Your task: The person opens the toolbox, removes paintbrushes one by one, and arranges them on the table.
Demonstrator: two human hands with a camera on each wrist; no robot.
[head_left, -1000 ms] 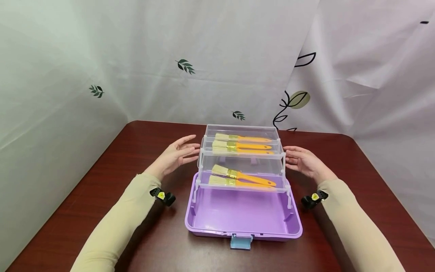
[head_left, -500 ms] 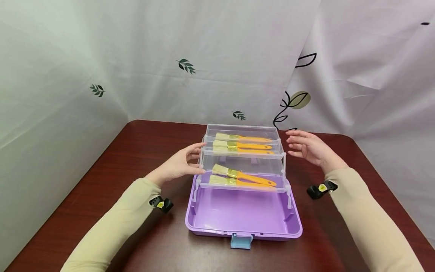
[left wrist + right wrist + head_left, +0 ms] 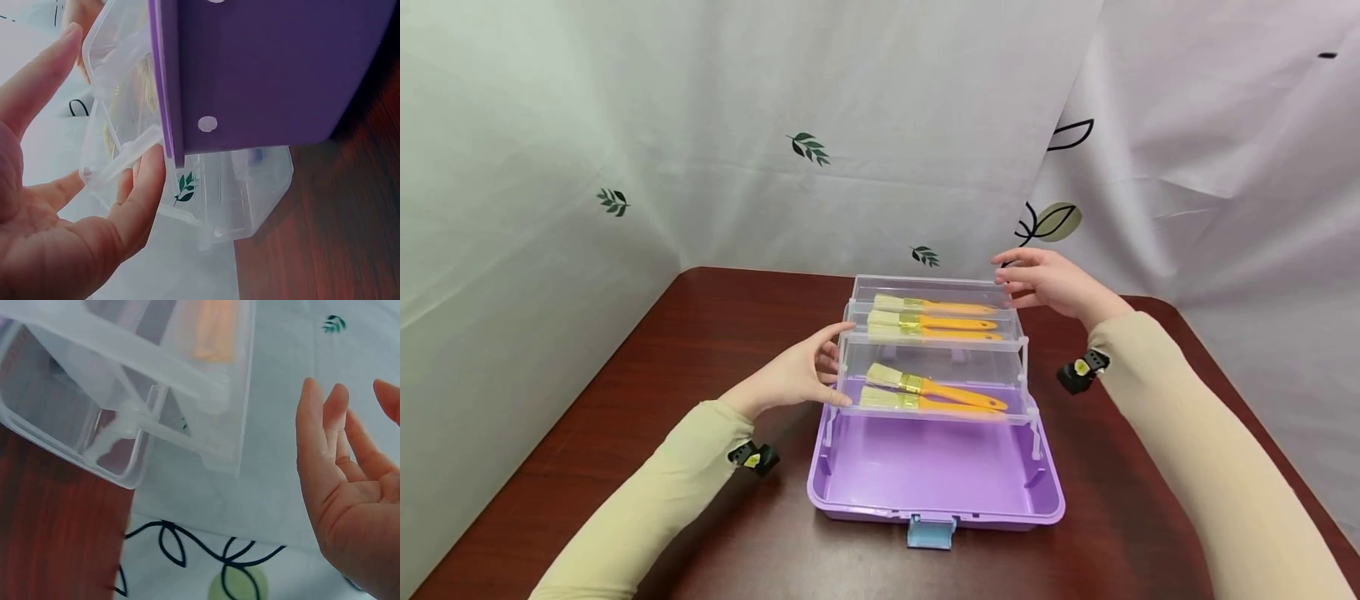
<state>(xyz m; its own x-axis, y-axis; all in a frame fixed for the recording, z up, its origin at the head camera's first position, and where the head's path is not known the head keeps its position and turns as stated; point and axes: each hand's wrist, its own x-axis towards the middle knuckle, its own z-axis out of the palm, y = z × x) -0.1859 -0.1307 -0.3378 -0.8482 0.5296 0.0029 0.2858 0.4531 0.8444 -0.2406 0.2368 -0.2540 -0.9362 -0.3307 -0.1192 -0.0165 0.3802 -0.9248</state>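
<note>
A purple storage box [image 3: 932, 479] stands on the table with clear folding trays raised above its base. Two paintbrushes with orange handles [image 3: 955, 393] lie in the lower tray [image 3: 936, 417]; several more paintbrushes [image 3: 958, 323] lie in the trays above. My left hand [image 3: 790, 371] is at the trays' left end, thumb by the lower tray's corner. In the left wrist view, its fingers spread beside the clear linkage arm [image 3: 128, 159]; whether they press on it is unclear. My right hand [image 3: 1052, 283] hovers by the top tray's right rear corner, fingers extended, holding nothing; the right wrist view shows it apart from the trays.
A light blue latch [image 3: 930, 533] hangs down at the box's front. The dark red-brown table [image 3: 745, 308] extends around it. A pale cloth [image 3: 715, 108] with leaf prints hangs behind and at both sides. Black wrist cameras [image 3: 1078, 372] sit on the sleeves.
My left hand has moved right to the trays' left end, its thumb lowering. My right hand has risen from beside the trays and come inward over the top tray's rear corner. The box stays still.
</note>
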